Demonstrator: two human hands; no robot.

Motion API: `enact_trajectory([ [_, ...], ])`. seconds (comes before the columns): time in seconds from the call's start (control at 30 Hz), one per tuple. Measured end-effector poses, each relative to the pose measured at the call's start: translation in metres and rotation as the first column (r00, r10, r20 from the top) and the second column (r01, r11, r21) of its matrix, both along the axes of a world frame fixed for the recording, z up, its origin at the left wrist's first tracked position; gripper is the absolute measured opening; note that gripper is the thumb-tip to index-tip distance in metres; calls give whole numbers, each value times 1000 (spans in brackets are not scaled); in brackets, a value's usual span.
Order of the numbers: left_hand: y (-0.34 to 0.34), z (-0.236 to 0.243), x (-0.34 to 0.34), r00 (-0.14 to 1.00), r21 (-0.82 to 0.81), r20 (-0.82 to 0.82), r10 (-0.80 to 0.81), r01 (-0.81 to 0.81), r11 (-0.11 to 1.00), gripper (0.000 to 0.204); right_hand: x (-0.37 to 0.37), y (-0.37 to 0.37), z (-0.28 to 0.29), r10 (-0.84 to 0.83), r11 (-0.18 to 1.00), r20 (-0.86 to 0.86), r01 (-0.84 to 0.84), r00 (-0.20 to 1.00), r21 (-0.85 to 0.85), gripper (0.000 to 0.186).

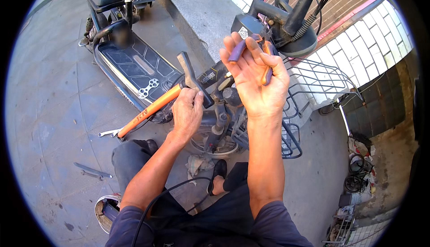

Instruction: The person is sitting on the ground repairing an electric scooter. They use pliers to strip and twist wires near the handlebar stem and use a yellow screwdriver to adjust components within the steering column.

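The right hand, upper centre of the frame, has loosely curled fingers holding a two-handled tool with purple-and-orange grips, its head hard to make out. Left of centre, the left hand closes around a bright orange tubular pump beneath its black T-shaped handle. Beyond, a dark-framed scooter occupies the upper left.

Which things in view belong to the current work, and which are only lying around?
Apparently in use:
orange pump, gripped by the left hand
purple-and-orange tool, in the right hand

Apparently lying about:
multi-hole wrench on the scooter footboard
rag on the ground
slim metal tools on the ground
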State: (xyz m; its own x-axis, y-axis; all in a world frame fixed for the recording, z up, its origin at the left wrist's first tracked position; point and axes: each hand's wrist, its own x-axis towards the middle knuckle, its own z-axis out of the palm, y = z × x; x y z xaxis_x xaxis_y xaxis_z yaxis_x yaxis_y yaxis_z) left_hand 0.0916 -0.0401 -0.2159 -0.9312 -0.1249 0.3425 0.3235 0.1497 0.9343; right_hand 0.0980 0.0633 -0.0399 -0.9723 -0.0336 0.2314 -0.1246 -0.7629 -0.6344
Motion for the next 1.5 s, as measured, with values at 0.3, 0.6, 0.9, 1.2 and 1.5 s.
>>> enact_trajectory([
  [0.3,-2,2,2,998,-26,-14,-58,58,998,18,-6,4,-2,58,998,-58,-59,997,-18,37],
  [0.6,-4,-2,-2,998,-27,-5,-70,70,997,20,-8,1,8,13,1000,-78,-13,997,0,31],
  [0.9,-7,0,-3,998,-47,-19,-52,51,998,20,-7,-2,8,-23,1000,-53,23,998,2,30],
  [1.2,-10,-1,-3,999,-61,-28,-30,29,998,21,-8,1,5,-20,1000,-56,19,998,-22,28],
  [1.5,-11,-2,-4,998,-61,-45,-34,31,998,21,-5,6,2,11,999,-53,-12,999,-34,28],
])
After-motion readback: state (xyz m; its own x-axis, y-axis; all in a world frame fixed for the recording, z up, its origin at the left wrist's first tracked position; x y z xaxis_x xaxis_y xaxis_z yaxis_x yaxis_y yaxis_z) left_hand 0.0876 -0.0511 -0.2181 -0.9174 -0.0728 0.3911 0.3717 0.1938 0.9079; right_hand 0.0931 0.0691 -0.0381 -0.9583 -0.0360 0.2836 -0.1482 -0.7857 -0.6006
